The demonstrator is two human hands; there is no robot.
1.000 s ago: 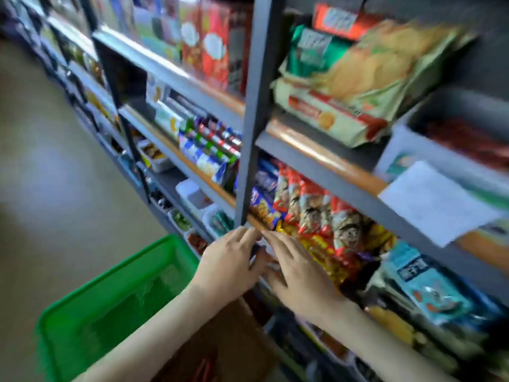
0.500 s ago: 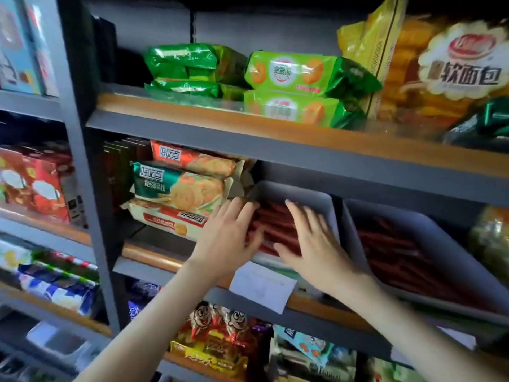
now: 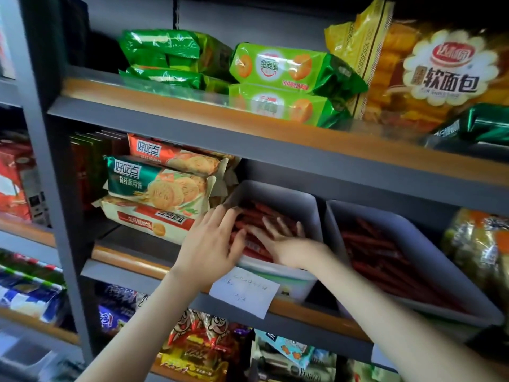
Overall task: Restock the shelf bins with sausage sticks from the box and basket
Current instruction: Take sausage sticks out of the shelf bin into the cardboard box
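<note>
Two grey shelf bins stand side by side on the middle shelf. The left bin (image 3: 292,193) holds a pile of red sausage sticks (image 3: 263,210). Both my hands are inside it. My left hand (image 3: 210,244) lies on the sticks at the bin's left side, fingers reaching over them and thumb against the pile. My right hand (image 3: 283,242) presses flat on the sticks with its fingers spread. The right bin (image 3: 429,249) also holds red sausage sticks (image 3: 371,250). Neither the box nor the basket is in view.
Biscuit packs (image 3: 159,186) are stacked just left of the left bin. A white paper label (image 3: 243,293) hangs on the shelf edge below my hands. Green biscuit packs (image 3: 278,67) and bread bags fill the upper shelf (image 3: 165,117). Snack bags (image 3: 198,343) crowd the shelf underneath.
The view rose from the lower shelf and green basket to the middle shelf. Both hands moved up into the left bin and now sit deeper on the sausage sticks.
</note>
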